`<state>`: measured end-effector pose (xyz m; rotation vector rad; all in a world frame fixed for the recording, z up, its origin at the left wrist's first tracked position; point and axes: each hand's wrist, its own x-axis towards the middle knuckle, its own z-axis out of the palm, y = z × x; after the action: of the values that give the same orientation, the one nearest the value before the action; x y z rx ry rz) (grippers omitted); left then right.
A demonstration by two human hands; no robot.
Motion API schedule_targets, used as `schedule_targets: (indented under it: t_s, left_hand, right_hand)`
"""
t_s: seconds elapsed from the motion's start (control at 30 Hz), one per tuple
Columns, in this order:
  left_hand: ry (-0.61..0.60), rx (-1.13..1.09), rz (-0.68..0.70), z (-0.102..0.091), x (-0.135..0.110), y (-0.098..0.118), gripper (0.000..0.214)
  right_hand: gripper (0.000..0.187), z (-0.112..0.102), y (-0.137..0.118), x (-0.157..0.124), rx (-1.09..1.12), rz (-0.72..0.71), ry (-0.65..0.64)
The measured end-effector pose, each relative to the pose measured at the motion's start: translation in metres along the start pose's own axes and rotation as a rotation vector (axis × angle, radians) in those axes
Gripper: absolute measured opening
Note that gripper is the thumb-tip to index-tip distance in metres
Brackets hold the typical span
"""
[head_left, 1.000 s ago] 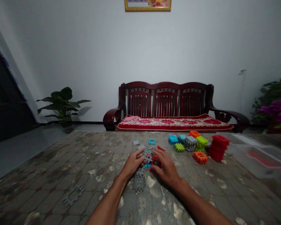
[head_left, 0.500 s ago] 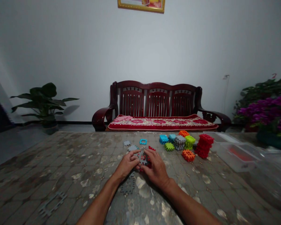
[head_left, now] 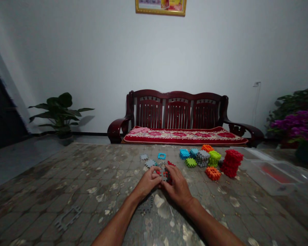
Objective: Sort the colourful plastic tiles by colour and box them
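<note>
Both my hands grip one small grey interlocking tile piece (head_left: 164,174) with red parts showing around it, just above or on the patterned tabletop. My left hand (head_left: 149,181) pinches its left side with thumb and fingers. Fingers curled, my right hand (head_left: 177,186) holds the right side and hides part of it. Just beyond lie a blue frame tile (head_left: 162,156), grey tiles (head_left: 150,163) and a red tile (head_left: 170,163). A darker grey tile (head_left: 145,205) lies partly hidden beside my left forearm.
Stacks of red (head_left: 231,163), orange (head_left: 213,173), lime (head_left: 214,158), grey (head_left: 203,158) and blue tiles (head_left: 184,154) stand to the right. Clear plastic boxes (head_left: 270,179) sit beyond them. A grey frame tile (head_left: 68,218) lies front left. Behind the table is a wooden bench (head_left: 178,111).
The view has shifted left, so everything sits farther right in the picture. My hands have turned the grey piece somewhat, and the left fingers are drawn in more.
</note>
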<state>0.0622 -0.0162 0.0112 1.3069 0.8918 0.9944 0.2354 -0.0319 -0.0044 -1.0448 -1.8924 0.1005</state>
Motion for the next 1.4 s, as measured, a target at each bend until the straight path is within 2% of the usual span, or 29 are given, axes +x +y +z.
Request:
schedule_targets:
  t_s: [0.07, 0.13, 0.27, 0.33, 0.4, 0.5, 0.6, 0.73, 0.93, 1.17, 1.4]
  left_hand:
    - [0.007, 0.003, -0.013, -0.003, 0.001, 0.005, 0.050]
    - [0.103, 0.027, 0.015, -0.013, 0.002, 0.010, 0.049]
    - [0.545, 0.256, 0.124, -0.053, 0.001, 0.012, 0.041]
    - [0.720, 0.488, 0.109, -0.074, -0.003, 0.007, 0.032]
    - [0.816, 0.696, 0.016, -0.089, -0.006, 0.001, 0.027]
    - [0.817, 0.818, -0.033, -0.095, -0.008, -0.004, 0.030]
    - [0.751, 0.917, -0.034, -0.092, -0.007, -0.005, 0.032]
    - [0.712, 0.989, -0.048, -0.089, -0.007, -0.003, 0.031]
    - [0.690, 1.037, -0.051, -0.090, -0.007, -0.003, 0.030]
    - [0.664, 1.052, -0.084, -0.090, -0.007, -0.001, 0.031]
    - [0.678, 1.054, -0.074, -0.090, -0.007, -0.001, 0.031]
  right_hand:
    - [0.058, -0.002, 0.005, 0.000, -0.018, -0.002, -0.009]
    - [0.060, -0.007, 0.015, 0.000, -0.046, 0.011, -0.016]
    - [0.063, -0.017, 0.041, -0.004, -0.140, 0.103, -0.038]
    - [0.065, -0.022, 0.052, -0.006, -0.184, 0.156, -0.057]
    - [0.065, -0.026, 0.059, -0.009, -0.217, 0.189, -0.081]
    - [0.062, -0.030, 0.062, -0.013, -0.273, 0.216, -0.090]
    - [0.060, -0.033, 0.059, -0.014, -0.343, 0.244, -0.074]
    - [0.056, -0.036, 0.056, -0.011, -0.429, 0.306, -0.115]
    - [0.052, -0.035, 0.062, -0.008, -0.444, 0.334, -0.119]
    - [0.055, -0.036, 0.075, -0.013, -0.392, 0.329, -0.032]
    - [0.054, -0.038, 0.075, -0.017, -0.483, 0.298, -0.029]
